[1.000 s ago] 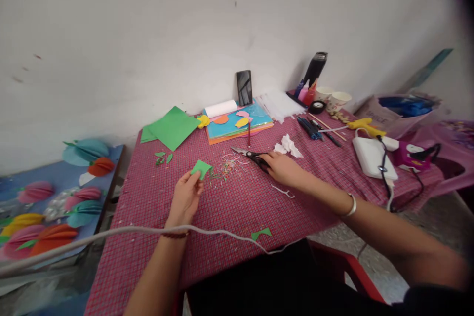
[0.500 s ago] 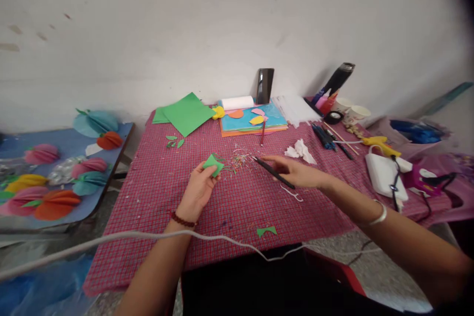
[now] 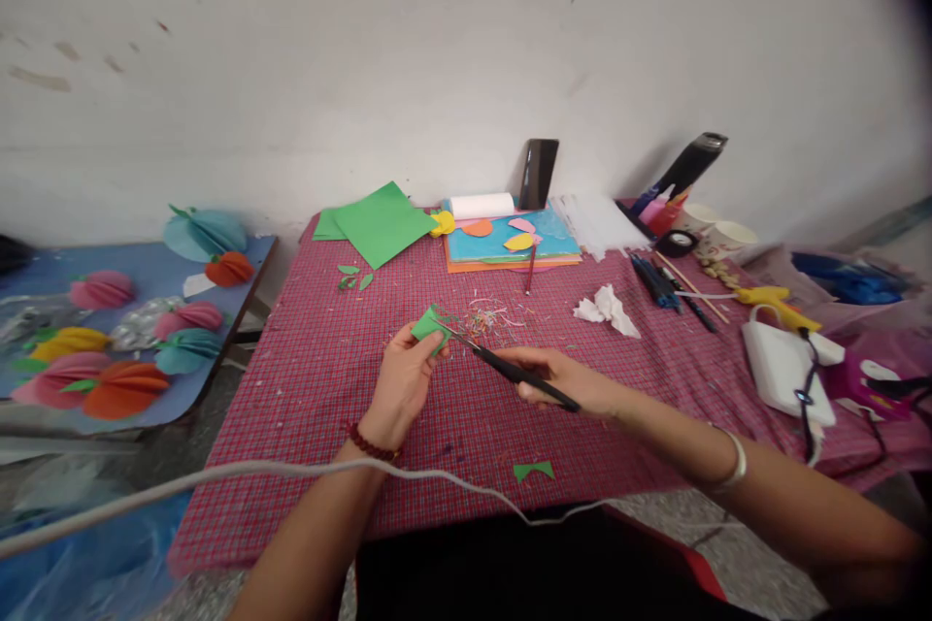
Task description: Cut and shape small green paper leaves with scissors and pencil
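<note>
We note even, soft daylight-like lighting, moderately bright; no glare. We see pale wall evenly lit, faint shadow behind leaning phone. We record strong wide-angle distortion: table edges splay outward, dark vignette at upper right corner. We find centre fairly sharp, slight softness overall; near forearms and white cord at bottom blurred. Colours muted, slightly washed.
</note>
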A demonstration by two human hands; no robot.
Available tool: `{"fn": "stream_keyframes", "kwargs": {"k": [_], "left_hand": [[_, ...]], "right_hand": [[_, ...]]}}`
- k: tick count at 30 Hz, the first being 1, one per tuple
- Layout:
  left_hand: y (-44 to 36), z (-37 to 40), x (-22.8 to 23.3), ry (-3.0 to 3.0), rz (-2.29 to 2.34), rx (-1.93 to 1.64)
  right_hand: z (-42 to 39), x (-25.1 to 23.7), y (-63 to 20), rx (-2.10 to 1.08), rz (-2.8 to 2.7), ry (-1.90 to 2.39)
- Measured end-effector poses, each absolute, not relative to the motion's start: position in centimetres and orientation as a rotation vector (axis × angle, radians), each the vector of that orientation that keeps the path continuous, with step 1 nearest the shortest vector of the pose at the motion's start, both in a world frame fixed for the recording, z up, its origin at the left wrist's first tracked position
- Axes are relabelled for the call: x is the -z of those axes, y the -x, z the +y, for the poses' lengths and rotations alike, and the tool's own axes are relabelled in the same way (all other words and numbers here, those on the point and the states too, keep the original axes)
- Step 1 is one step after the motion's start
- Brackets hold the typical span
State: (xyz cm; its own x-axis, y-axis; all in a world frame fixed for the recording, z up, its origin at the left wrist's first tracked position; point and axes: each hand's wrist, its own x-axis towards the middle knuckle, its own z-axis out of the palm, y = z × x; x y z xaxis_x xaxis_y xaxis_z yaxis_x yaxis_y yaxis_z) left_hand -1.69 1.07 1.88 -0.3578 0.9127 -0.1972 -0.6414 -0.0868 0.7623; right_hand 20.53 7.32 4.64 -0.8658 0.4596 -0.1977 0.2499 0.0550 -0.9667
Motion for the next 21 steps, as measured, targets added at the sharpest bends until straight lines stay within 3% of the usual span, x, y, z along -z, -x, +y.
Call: {"fn": "stream_keyframes", "kwargs": {"k": [10, 21], "left_hand": [[1.2, 0.7, -1.9, -0.391, 0.976, -1.594], [1.1, 0.8, -1.7, -0.399, 0.999, -1.603]], "right_hand": [[7.1, -3.5, -20.0, -2.143, -1.915, 0.747], [6.8, -2.4, -20.0, -2.150, -1.829, 0.740]]}}
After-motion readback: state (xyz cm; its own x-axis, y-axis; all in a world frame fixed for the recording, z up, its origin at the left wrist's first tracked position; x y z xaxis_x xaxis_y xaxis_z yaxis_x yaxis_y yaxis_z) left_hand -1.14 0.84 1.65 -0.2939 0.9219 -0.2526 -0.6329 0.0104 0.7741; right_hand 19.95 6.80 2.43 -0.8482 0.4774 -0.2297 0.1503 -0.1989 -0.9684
